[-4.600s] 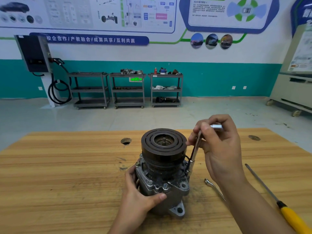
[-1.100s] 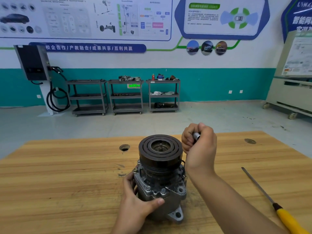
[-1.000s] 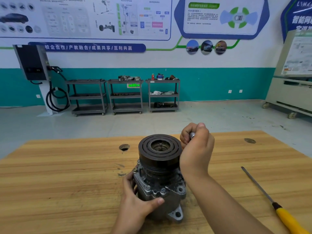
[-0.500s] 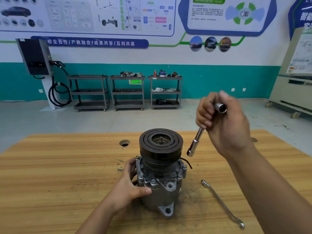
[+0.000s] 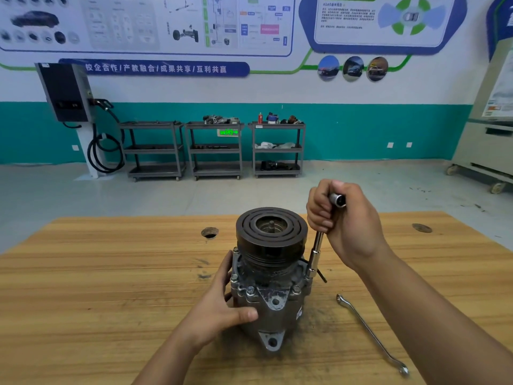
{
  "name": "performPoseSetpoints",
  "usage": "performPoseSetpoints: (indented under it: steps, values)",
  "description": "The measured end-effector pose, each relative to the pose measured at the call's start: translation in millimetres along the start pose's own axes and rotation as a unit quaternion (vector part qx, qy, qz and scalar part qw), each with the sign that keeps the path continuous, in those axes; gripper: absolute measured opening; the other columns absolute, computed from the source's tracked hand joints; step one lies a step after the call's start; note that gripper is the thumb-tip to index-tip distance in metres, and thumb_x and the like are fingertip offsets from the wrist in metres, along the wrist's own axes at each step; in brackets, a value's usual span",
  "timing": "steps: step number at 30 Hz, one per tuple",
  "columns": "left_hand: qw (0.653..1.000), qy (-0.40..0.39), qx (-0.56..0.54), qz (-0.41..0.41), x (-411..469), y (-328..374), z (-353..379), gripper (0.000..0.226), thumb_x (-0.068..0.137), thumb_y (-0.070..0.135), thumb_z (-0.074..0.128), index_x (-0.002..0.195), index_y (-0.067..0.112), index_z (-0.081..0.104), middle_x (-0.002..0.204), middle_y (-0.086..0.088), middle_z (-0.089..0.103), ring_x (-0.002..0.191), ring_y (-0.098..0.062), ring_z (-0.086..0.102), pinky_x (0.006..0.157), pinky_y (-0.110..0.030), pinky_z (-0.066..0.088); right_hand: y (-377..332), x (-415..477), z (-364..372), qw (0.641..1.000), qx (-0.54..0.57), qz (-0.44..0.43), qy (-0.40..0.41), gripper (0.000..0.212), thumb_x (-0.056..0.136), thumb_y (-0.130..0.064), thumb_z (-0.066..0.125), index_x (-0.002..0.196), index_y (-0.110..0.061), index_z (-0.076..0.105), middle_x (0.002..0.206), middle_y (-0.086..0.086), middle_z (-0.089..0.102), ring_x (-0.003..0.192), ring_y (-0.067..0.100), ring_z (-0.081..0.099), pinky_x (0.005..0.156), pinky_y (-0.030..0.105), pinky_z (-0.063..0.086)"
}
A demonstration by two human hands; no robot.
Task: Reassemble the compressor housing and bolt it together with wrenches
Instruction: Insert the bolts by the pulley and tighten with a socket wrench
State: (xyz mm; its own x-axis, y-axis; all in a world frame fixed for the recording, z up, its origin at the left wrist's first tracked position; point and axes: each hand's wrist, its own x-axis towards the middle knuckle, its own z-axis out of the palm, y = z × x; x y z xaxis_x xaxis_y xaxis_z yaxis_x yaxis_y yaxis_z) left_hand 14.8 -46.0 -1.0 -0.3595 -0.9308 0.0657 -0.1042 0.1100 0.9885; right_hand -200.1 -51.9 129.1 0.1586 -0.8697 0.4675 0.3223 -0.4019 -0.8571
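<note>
The compressor stands upright on the wooden table, its dark ringed pulley on top and grey housing with several bolts below. My left hand grips the housing's left front side, thumb across the front. My right hand grips the top of a chrome socket wrench. The wrench stands nearly upright, and its lower end sits on a bolt at the housing's right flange.
A thin ring spanner lies on the table to the right of the compressor. Two round holes sit in the table top, one at far right. Grey shelf carts stand against the far wall.
My right hand has lowered the socket wrench from mid-air onto the right flange bolt. The compressor was turned earlier, and its mounting lug now faces me.
</note>
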Motion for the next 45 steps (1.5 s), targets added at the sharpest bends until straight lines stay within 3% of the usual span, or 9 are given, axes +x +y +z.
performPoseSetpoints:
  steps: [3,6,12,18,21,26,33,39,45]
  values:
    - [1.000,0.017,-0.007,-0.009,3,-5,9,0.139,0.046,0.034,0.089,0.146,0.043,-0.008,0.134,0.019,0.033,0.109,0.005,0.047,0.075,-0.001,0.042,2,1,0,1.000,-0.009,0.003,-0.011,0.038,0.083,-0.028,0.031,0.049,-0.022,0.044,0.051,-0.004,0.033,0.044,0.009,0.026,0.042,0.020,0.025]
    - [0.999,0.043,-0.030,0.001,7,-12,12,0.131,0.048,0.026,0.088,0.144,0.046,0.001,0.127,0.022,0.040,0.102,0.009,0.050,0.071,-0.002,0.044,5,1,2,0.996,-0.074,0.001,-0.042,0.043,0.089,-0.037,0.024,0.053,-0.026,0.046,0.054,-0.007,0.035,0.048,0.009,0.029,0.047,0.020,0.029]
    - [0.998,0.051,-0.035,0.020,7,-16,12,0.126,0.039,0.046,0.093,0.138,0.051,0.014,0.129,0.022,0.046,0.109,0.004,0.053,0.075,-0.006,0.046,12,-9,2,0.973,-0.219,-0.023,-0.065,0.030,0.092,-0.044,0.036,0.075,-0.026,0.053,0.064,-0.011,0.045,0.063,0.008,0.042,0.065,0.024,0.038]
    - [0.997,0.070,-0.014,0.015,8,-19,13,0.110,0.045,0.043,0.092,0.119,0.071,0.016,0.123,0.030,0.045,0.103,0.012,0.053,0.073,-0.004,0.045,1,-8,5,0.940,-0.333,-0.037,0.058,0.038,0.093,-0.034,0.051,0.061,-0.015,0.051,0.053,-0.004,0.053,0.052,0.012,0.059,0.062,0.034,0.051]
    - [0.997,0.077,-0.005,0.016,9,-21,13,0.105,0.045,0.045,0.090,0.113,0.077,0.017,0.122,0.032,0.045,0.101,0.017,0.053,0.073,-0.003,0.044,-3,1,11,0.981,-0.165,0.050,0.093,0.046,0.096,-0.018,0.043,0.050,-0.014,0.047,0.051,0.000,0.051,0.046,0.016,0.053,0.051,0.033,0.049]
    - [0.997,0.078,-0.001,0.010,8,-23,13,0.105,0.044,0.048,0.089,0.110,0.081,0.015,0.116,0.037,0.046,0.099,0.016,0.052,0.072,-0.005,0.045,-6,12,18,0.988,-0.073,0.133,0.016,0.027,0.098,-0.016,0.029,0.102,-0.013,0.055,0.046,0.000,0.047,0.034,0.007,0.030,0.036,0.018,0.026]
    - [0.996,0.084,0.007,0.009,9,-24,12,0.106,0.045,0.047,0.089,0.108,0.084,0.012,0.114,0.042,0.042,0.100,0.015,0.050,0.071,-0.005,0.043,8,3,26,0.957,-0.029,0.004,0.288,0.023,0.102,-0.021,0.031,0.082,-0.022,0.043,0.045,-0.011,0.041,0.043,0.005,0.034,0.043,0.018,0.031]
    - [0.996,0.083,0.005,0.020,7,-23,13,0.104,0.046,0.049,0.089,0.109,0.083,0.014,0.121,0.037,0.044,0.107,0.011,0.049,0.075,-0.007,0.045,18,-27,18,0.970,0.003,-0.115,0.216,0.028,0.102,-0.027,0.029,0.095,-0.024,0.056,0.072,-0.005,0.060,0.068,0.008,0.058,0.070,0.029,0.049]
    - [0.997,0.076,-0.004,0.021,8,-26,13,0.103,0.055,0.035,0.090,0.108,0.082,0.016,0.116,0.039,0.045,0.098,0.023,0.051,0.071,-0.003,0.044,24,-33,21,0.977,0.038,-0.137,0.162,0.036,0.089,-0.045,0.040,0.087,-0.022,0.069,0.085,-0.001,0.061,0.079,0.011,0.057,0.073,0.026,0.049]
